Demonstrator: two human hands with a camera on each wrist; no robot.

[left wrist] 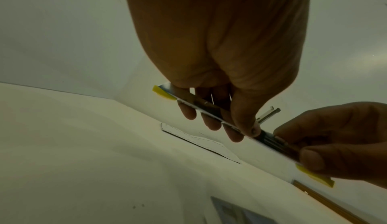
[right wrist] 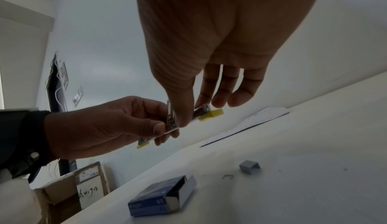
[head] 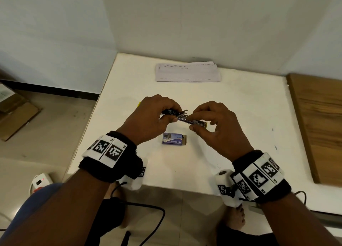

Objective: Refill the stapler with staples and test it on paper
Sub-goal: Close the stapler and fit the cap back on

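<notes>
**Stapler opened out between both hands**

I hold the stapler (head: 185,118) above the white table (head: 240,134), swung open into one long line with a yellow tip at each end. My left hand (head: 148,120) grips one half, thumb underneath and fingers curled over the top, as the left wrist view shows. My right hand (head: 216,127) pinches the other half between thumb and forefinger, near the yellow end (left wrist: 316,176); its other three fingers hang loose and curved. A thin metal part (left wrist: 267,114) sticks up from the middle of the stapler, between my two hands.

Just beneath my hands the blue staple box (head: 173,138) lies flat on the table with its end flap open. From the right wrist view, a short grey strip of staples (right wrist: 249,166) sits on the table near the box, and a single loose staple (right wrist: 228,176) lies between them. The folded paper (head: 187,72) rests at the far edge of the table, well apart from the stapler. A wooden board (head: 318,123) lies on the right.
</notes>
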